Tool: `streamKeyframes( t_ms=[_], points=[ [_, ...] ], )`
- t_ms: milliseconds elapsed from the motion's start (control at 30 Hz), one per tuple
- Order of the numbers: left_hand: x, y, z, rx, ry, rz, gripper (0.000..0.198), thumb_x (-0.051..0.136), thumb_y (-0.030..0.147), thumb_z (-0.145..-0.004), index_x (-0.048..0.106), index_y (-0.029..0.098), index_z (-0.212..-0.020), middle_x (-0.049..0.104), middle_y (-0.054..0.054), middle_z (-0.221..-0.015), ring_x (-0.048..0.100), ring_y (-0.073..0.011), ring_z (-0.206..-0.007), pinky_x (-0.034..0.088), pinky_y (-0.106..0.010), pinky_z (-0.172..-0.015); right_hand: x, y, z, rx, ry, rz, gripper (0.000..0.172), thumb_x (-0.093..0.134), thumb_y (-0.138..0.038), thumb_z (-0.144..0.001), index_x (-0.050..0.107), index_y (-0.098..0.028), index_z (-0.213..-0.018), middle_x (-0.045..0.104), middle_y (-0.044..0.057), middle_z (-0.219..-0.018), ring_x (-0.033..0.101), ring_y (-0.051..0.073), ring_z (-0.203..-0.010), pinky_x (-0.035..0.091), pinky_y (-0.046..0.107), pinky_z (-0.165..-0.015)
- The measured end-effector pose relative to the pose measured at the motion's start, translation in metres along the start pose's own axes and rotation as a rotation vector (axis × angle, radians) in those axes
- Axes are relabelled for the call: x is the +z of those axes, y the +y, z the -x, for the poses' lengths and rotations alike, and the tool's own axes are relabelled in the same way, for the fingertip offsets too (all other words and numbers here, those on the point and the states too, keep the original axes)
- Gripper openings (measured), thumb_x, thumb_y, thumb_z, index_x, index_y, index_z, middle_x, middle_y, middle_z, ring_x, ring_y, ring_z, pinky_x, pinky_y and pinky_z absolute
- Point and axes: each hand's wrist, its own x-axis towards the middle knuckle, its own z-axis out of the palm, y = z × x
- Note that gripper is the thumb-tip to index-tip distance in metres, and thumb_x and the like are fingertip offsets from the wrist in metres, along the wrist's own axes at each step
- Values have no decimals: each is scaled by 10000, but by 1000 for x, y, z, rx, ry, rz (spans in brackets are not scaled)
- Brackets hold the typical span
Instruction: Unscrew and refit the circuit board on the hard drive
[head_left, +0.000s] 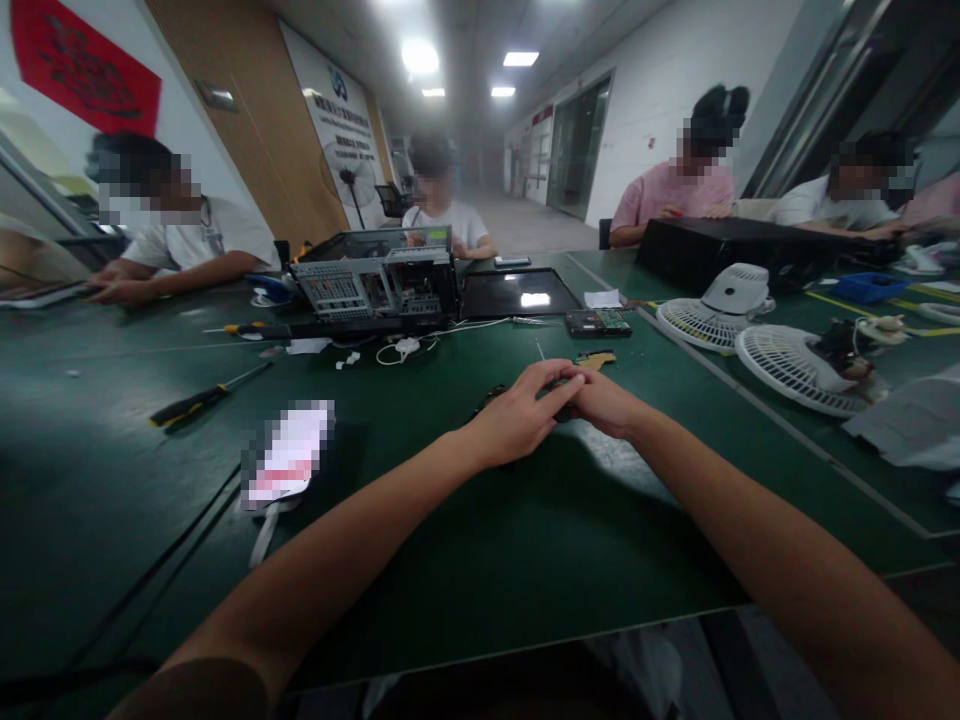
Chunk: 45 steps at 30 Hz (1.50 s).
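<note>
L hand [517, 415] + R hand [606, 402] meet mid green table [450, 560], both clasping small dark part [489, 397], mostly hidden btwn them.

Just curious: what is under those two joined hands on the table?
A small dark object peeks out beneath the left hand and right hand; fingers cover most of it, hiding what it is.
</note>
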Motion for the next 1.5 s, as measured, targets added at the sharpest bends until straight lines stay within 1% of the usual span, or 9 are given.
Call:
streamKeyframes(
  t_ms=[67,167,267,367,467,733,1200,1367,1500],
  points=[
    [-4,4,-2,33,-26,-38,728,629,150,-900,312,257,-1547,325,-158,-1558,344,-338,-1460,390,-570,-1175,-15,-6,-6,-3,146,79,137,670,-258,-747,650,-176,-855,703,74,-818,638,183,-697,509,300,-609],
    [-9,0,-2,-14,12,-76,592,609,192,-934,407,239,-1489,384,-157,-1515,400,-333,-1417,418,-562,-1146,-72,-18,-7,-42,513,275,88,640,-231,-734,613,-180,-800,672,70,-777,582,168,-637,451,290,-568],
    [-13,-9,-2,-91,48,-74,520,606,204,-941,465,228,-1440,468,-144,-1437,475,-311,-1346,463,-533,-1101,-151,-18,3,115,948,898,107,683,-251,-739,667,-169,-806,660,71,-737,632,227,-730,483,325,-649],
    [-16,-15,-1,-130,87,-53,469,612,204,-940,509,233,-1396,525,-127,-1369,522,-292,-1292,482,-519,-1073,-210,-7,11,453,826,1103,178,717,-340,-789,708,-165,-817,675,72,-698,662,237,-697,506,338,-646],
    [-18,-17,-2,-131,134,-33,399,588,190,-954,550,230,-1348,570,-114,-1300,561,-267,-1235,505,-489,-1040,-232,7,9,490,808,1184,244,795,-374,-744,732,-152,-823,704,114,-778,688,259,-743,526,349,-668],
    [-21,-20,0,-126,168,-14,320,581,174,-958,594,204,-1276,614,-97,-1214,604,-225,-1147,533,-425,-985,-224,28,-8,447,833,1380,264,708,-387,-829,756,-170,-973,730,175,-1033,705,321,-973,552,399,-788],
    [-22,-33,3,-186,156,-4,279,570,173,-962,623,206,-1234,654,-77,-1178,632,-212,-1114,537,-417,-980,-170,38,-42,-31,798,1405,363,526,-387,-946,731,-183,-1165,727,149,-1126,661,299,-1046,494,395,-919],
    [-20,-34,5,-280,79,-60,283,542,264,-988,616,192,-1252,655,-97,-1202,621,-235,-1130,518,-423,-988,-131,39,-47,-22,669,1383,840,519,-784,-846,587,-128,-1366,640,217,-1300,607,346,-1184,471,413,-980],
    [-12,-30,9,-544,-28,-247,503,529,579,-972,620,150,-1219,674,-176,-1164,590,-355,-1147,481,-529,-964,-115,37,-54,119,626,1399,1067,517,-890,-751,447,-118,-1483,573,273,-1359,608,408,-1182,481,474,-961]
  ],
)
